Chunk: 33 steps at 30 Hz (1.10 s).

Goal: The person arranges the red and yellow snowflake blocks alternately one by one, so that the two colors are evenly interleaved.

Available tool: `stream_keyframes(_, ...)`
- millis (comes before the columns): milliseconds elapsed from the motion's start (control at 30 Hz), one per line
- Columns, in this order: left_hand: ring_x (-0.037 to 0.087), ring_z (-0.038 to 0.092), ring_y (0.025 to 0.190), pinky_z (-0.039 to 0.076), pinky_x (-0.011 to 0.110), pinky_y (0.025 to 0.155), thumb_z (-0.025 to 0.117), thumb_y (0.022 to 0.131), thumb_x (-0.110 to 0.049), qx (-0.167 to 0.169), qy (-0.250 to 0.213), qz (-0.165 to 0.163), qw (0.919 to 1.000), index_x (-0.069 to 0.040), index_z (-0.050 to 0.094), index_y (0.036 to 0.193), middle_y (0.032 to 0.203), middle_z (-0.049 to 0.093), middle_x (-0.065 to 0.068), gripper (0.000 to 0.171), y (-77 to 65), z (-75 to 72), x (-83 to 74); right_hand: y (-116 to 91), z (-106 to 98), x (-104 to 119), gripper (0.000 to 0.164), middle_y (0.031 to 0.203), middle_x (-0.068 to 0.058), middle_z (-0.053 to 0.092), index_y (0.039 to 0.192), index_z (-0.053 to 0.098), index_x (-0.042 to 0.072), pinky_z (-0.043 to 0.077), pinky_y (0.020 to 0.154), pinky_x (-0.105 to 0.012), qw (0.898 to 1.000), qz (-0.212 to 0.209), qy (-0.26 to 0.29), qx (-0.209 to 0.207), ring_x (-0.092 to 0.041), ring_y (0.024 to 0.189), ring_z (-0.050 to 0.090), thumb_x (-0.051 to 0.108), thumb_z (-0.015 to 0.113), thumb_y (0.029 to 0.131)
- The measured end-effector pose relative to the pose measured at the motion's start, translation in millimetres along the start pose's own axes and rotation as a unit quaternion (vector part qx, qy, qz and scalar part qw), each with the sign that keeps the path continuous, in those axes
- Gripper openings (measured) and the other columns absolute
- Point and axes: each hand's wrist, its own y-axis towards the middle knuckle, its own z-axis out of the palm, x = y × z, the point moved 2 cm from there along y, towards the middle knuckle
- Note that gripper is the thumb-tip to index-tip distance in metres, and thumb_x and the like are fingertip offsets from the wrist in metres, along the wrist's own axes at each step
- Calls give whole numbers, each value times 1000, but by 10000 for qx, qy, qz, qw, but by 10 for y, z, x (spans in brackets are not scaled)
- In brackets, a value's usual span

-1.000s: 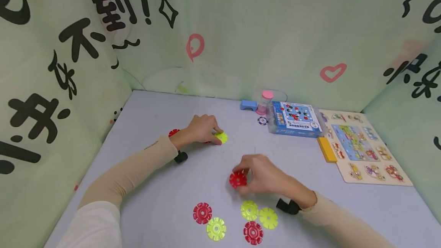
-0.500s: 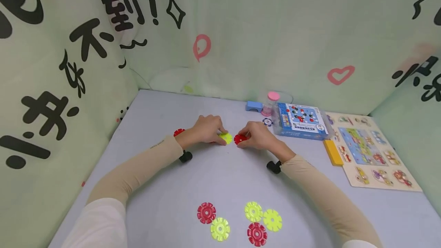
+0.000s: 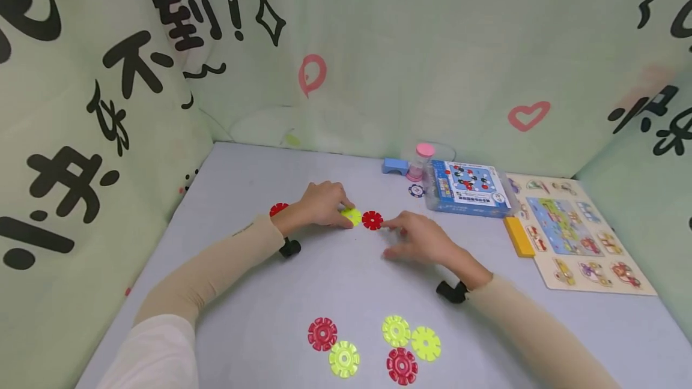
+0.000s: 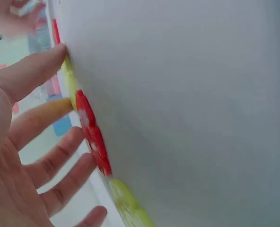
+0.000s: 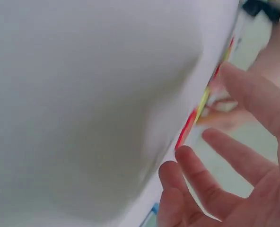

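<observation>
The round red disc [image 3: 372, 220] — no long axis shown — is seen just left of the empty, loosely spread fingers of the nearer right hand [image 3: 424, 239], beside the yellow-green disc [image 3: 354, 216] pinched by the left hand [image 3: 322, 204].

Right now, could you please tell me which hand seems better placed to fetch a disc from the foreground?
Probably the right hand: it grips nothing and lies nearer the rightmost foreground disc. The left hand pinches a yellow disc farther back.
</observation>
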Motion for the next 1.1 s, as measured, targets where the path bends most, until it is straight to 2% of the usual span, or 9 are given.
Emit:
stream_keyframes(100,13,53,104,40,43,82,74,72,-54,-16,-170,-132,9998,-30,66,120,117,63,-6,54,6,4,5,-401,112,138,53,100,7,62,119,66,25,44,70,-24,9994,-185,-122,252,-10,86,52,44,79,72)
stream_keyframes(200,12,53,103,39,42,81,74,72,-55,-71,-297,-132,9994,-31,65,121,116,65,-8,56,35,6,-28,-734,253,312,51,99,13,59,115,68,31,45,70,-21,9973,-314,-255,606,-5,86,50,52,77,70)
stream_keyframes(300,12,53,97,38,40,78,73,71,-57,-124,-213,48,9997,-33,65,121,111,64,-8,56,86,23,-110,-952,362,487,49,97,12,56,112,70,31,45,67,-19,9955,-328,-577,677,-4,84,48,55,76,70)
stream_keyframes(400,13,52,92,37,38,75,73,70,-60,-169,-76,208,9996,-35,65,120,106,63,-6,56,133,47,-214,-1076,424,617,46,94,9,57,111,71,26,44,62,-17,9938,-368,-933,473,-3,80,47,50,77,71)
stream_keyframes(600,11,50,87,35,34,73,74,72,-55,-238,39,295,9993,-34,67,117,100,61,-7,50,171,101,-320,-1124,457,684,48,94,6,58,110,71,18,44,60,-14,9939,-300,-940,495,-3,78,46,46,78,72)
stream_keyframes(933,11,49,85,34,34,73,72,74,-55,-232,132,301,9992,-32,68,117,97,60,-6,48,185,140,-350,-1020,395,571,36,95,10,56,102,71,23,49,70,-22,9952,-282,-578,732,-3,81,49,43,79,72)
stream_keyframes(1100,11,49,85,34,34,73,73,74,-56,-232,127,296,9992,-33,68,116,96,60,-7,48,194,129,-359,-969,372,572,36,95,12,57,103,67,24,49,71,-23,9950,-112,-425,897,-3,79,50,40,79,73)
